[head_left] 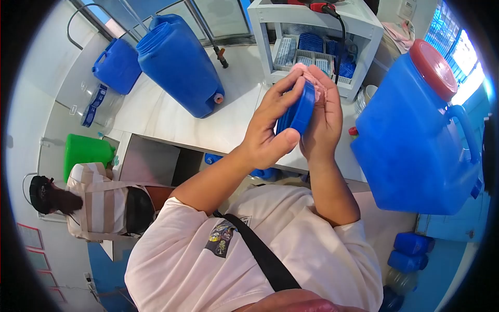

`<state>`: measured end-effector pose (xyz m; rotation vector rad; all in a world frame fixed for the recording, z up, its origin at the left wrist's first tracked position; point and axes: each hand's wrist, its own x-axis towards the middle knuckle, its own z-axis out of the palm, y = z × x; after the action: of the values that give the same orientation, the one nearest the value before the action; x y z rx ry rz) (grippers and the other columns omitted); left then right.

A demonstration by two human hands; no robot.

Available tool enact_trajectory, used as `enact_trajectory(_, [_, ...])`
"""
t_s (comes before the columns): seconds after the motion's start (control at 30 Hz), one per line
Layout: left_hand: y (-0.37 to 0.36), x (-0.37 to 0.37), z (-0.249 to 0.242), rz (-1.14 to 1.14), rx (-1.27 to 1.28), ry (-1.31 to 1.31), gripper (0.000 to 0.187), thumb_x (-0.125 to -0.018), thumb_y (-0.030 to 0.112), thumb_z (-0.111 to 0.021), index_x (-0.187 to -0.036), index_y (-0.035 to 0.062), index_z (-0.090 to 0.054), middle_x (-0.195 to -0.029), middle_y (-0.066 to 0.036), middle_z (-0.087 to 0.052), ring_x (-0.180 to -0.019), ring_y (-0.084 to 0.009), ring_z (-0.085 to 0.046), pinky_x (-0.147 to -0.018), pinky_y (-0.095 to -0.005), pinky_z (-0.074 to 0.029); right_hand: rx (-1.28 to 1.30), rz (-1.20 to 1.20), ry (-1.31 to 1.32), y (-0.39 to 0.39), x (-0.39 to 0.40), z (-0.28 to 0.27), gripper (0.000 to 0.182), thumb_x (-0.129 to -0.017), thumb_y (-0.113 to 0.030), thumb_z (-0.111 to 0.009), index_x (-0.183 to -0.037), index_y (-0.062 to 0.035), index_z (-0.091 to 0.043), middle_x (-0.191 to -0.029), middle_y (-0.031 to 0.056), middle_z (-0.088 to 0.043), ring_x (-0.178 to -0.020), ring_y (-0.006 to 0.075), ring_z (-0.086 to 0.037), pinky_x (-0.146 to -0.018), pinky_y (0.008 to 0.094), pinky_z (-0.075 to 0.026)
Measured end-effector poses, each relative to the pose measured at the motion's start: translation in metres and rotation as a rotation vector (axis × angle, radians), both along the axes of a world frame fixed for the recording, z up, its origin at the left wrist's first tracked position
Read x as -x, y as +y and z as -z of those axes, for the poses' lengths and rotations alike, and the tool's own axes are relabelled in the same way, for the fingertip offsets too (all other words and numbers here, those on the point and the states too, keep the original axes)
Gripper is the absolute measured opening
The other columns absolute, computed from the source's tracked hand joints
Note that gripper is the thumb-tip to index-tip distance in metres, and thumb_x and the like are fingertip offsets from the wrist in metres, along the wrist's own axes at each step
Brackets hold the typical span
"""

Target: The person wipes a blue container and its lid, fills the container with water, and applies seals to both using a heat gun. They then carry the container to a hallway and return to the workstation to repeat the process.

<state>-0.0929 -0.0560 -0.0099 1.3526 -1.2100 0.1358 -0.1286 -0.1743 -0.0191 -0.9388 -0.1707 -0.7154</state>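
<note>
Between my hands, above the counter, is a round blue screw lid [299, 112] with a ridged rim, tilted on edge. My left hand [270, 117] grips it, with the thumb along the near rim and the fingers over the far side. My right hand [325, 117] is closed round a pink cloth [313, 83] pressed against the lid's other face; its palm side is partly hidden. Beyond my left hand stands a tall blue water container [182, 70] with an uncapped mouth and a small outlet low on its side.
At right stands a large blue container [416, 140] with a red lid [435, 67]. A white shelf [322, 18] holds baskets of packets. A smaller blue jug [117, 67] and clear bottles [99, 106] sit at left. Another person [104, 200] is by a green container [86, 153].
</note>
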Motion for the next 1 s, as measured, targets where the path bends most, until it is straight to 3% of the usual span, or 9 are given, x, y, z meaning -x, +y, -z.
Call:
enact_trajectory(0.17, [0.008,0.004,-0.008,-0.087,0.025,-0.011,0.072,-0.096,0.045,-0.056,-0.149,-0.0022,-0.043,-0.153,-0.026,-0.033,-0.141,-0.0347,-0.035,-0.115,-0.0444,-0.026,0.632,0.257,-0.331,-0.017,-0.007,-0.018,0.030,-0.102,-0.007,-0.049,-0.130,0.0007,-0.057,-0.130,0.0158,-0.061,-0.120,0.0251,-0.059,-0.104,0.0329,-0.045])
enact_trajectory(0.23, [0.012,0.005,-0.011,-0.112,0.043,-0.035,0.070,-0.096,0.043,-0.056,-0.147,-0.0033,-0.044,-0.152,-0.027,-0.033,-0.141,-0.0333,-0.033,-0.116,-0.0434,-0.026,0.634,0.277,-0.345,-0.015,-0.005,-0.027,0.031,-0.093,-0.001,-0.056,-0.123,-0.0010,-0.063,-0.126,0.0161,-0.063,-0.119,0.0307,-0.060,-0.104,0.0354,-0.045])
enact_trajectory(0.37, [0.018,0.013,-0.009,-0.004,0.180,0.641,0.054,-0.101,0.042,-0.050,-0.135,-0.0001,-0.054,-0.108,-0.007,-0.060,-0.087,-0.0119,-0.057,-0.075,-0.0237,-0.045,1.073,0.432,-0.572,-0.008,0.002,-0.038,0.034,-0.081,0.000,-0.062,-0.114,-0.0048,-0.067,-0.116,0.0115,-0.066,-0.116,0.0343,-0.061,-0.105,0.0450,-0.047])
enact_trajectory(0.4, [0.020,0.008,-0.004,0.039,0.146,0.701,0.055,-0.102,0.042,-0.048,-0.138,0.0006,-0.051,-0.099,-0.003,-0.060,-0.077,-0.0080,-0.053,-0.066,-0.0211,-0.041,1.064,0.445,-0.602,-0.005,0.000,-0.038,0.035,-0.080,0.000,-0.063,-0.114,-0.0051,-0.067,-0.114,0.0109,-0.067,-0.115,0.0338,-0.061,-0.104,0.0461,-0.048])
enact_trajectory(0.5, [0.021,0.004,0.004,0.498,0.364,0.871,0.059,-0.102,0.044,-0.048,-0.140,-0.0003,-0.046,-0.103,-0.002,-0.061,-0.084,-0.0069,-0.057,-0.071,-0.0207,-0.044,1.072,0.482,-0.606,-0.011,-0.007,-0.040,0.037,-0.078,0.001,-0.064,-0.115,-0.0052,-0.067,-0.112,0.0108,-0.068,-0.113,0.0322,-0.062,-0.101,0.0464,-0.049])
enact_trajectory(0.6, [0.011,0.017,-0.015,0.155,0.261,0.669,0.064,-0.100,0.055,-0.049,-0.132,-0.0003,-0.050,-0.125,-0.007,-0.057,-0.118,-0.0136,-0.054,-0.101,-0.0287,-0.041,0.921,0.402,-0.372,-0.018,-0.018,-0.043,0.036,-0.079,0.000,-0.065,-0.115,-0.0049,-0.067,-0.112,0.0114,-0.068,-0.111,0.0326,-0.063,-0.098,0.0456,-0.050])
enact_trajectory(0.77, [0.013,-0.006,-0.009,0.174,0.465,1.061,0.076,-0.095,0.068,-0.041,-0.142,0.0082,-0.046,-0.140,-0.014,-0.054,-0.125,-0.0269,-0.056,-0.107,-0.0399,-0.044,1.116,0.583,-0.518,0.010,-0.013,-0.052,0.029,-0.089,0.001,-0.056,-0.115,-0.0016,-0.067,-0.121,0.0145,-0.065,-0.115,0.0315,-0.062,-0.096,0.0422,-0.051])
enact_trajectory(0.87, [0.021,-0.023,-0.017,0.836,0.596,1.048,0.075,-0.096,0.068,-0.036,-0.144,0.0110,-0.044,-0.143,-0.015,-0.052,-0.127,-0.0325,-0.054,-0.108,-0.0445,-0.044,1.204,0.396,-0.607,0.024,-0.001,-0.042,0.026,-0.084,-0.006,-0.062,-0.109,-0.0037,-0.070,-0.120,0.0114,-0.066,-0.120,0.0307,-0.061,-0.106,0.0467,-0.048])
enact_trajectory(1.0, [0.017,-0.009,-0.038,0.499,0.560,0.949,0.077,-0.096,0.064,-0.037,-0.150,0.0097,-0.036,-0.151,-0.017,-0.043,-0.136,-0.0345,-0.046,-0.111,-0.0480,-0.042,1.304,0.578,-0.514,0.001,0.001,-0.009,0.035,-0.083,-0.016,-0.066,-0.115,-0.0038,-0.068,-0.124,0.0091,-0.064,-0.116,0.0303,-0.062,-0.100,0.0438,-0.051])
